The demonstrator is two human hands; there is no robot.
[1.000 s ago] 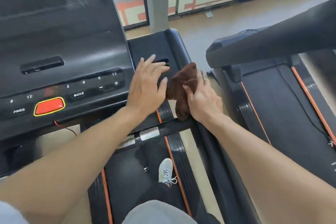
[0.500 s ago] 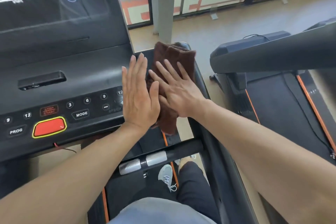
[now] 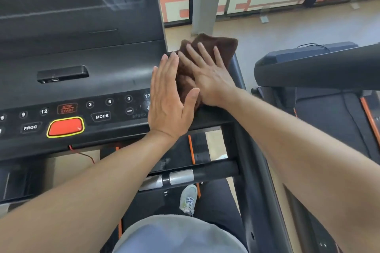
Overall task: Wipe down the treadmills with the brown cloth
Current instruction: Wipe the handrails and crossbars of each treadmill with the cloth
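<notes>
The brown cloth (image 3: 223, 46) lies spread on the right end of the black treadmill console (image 3: 86, 86), beside the screen. My right hand (image 3: 207, 74) lies flat on the cloth with straight, spread fingers. My left hand (image 3: 169, 98) stands on edge at the cloth's left side, fingers straight and together, its palm against the cloth's edge. Most of the cloth's near part is hidden under my hands.
The console carries a red stop button (image 3: 65, 126), numbered keys and a MODE key (image 3: 102, 116) just left of my left hand. A second treadmill (image 3: 316, 72) stands to the right across a narrow gap. A crossbar (image 3: 205, 172) runs below the console.
The cloth, bunched in my right hand's grip a second ago, now lies spread flat under my open right hand. Both hands have moved up the console's right end. My left hand turned on edge.
</notes>
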